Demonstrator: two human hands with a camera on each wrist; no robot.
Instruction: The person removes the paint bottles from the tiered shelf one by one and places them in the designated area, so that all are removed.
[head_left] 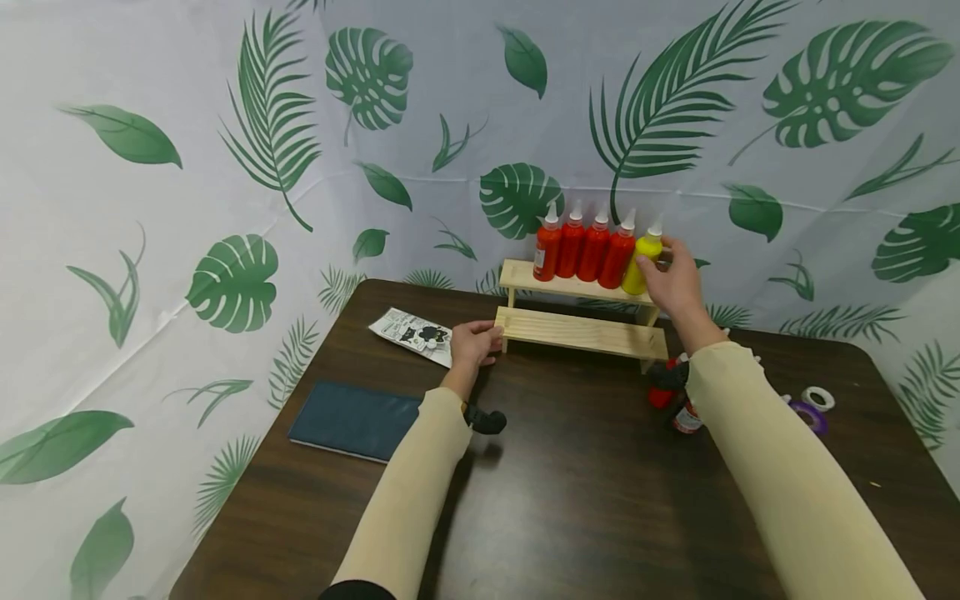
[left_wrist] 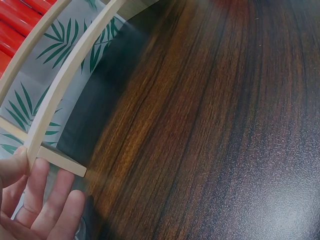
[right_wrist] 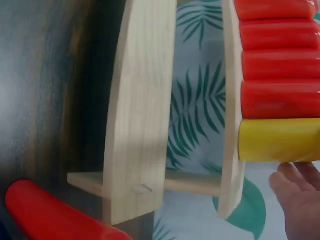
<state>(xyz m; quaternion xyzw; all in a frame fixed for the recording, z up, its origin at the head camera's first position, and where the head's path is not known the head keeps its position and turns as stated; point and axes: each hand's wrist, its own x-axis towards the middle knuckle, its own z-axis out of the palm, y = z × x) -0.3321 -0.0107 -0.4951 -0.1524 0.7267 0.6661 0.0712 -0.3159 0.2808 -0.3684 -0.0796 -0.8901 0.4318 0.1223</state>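
Note:
A two-tier wooden rack (head_left: 581,332) stands at the back of the table. Its upper tier bears a row of several red bottles (head_left: 572,250) with white nozzle caps, and at the row's right end a yellow bottle (head_left: 641,265). My right hand (head_left: 675,283) holds the yellow bottle from the right, thumb across its front. In the right wrist view, the visible fingers (right_wrist: 287,177) lie beside that bottle; the thumb is out of frame. With thumb and fingers my left hand (left_wrist: 42,200) pinches the left end of the lower tier.
Red bottles (head_left: 662,395) lie to the right of the rack, partly hidden by my right sleeve. Farther right are white (head_left: 818,399) and purple (head_left: 810,418) tape rolls. A printed white packet (head_left: 412,335) and a dark blue notebook (head_left: 352,419) lie at left. A leaf-patterned cloth (head_left: 435,125) hangs behind.

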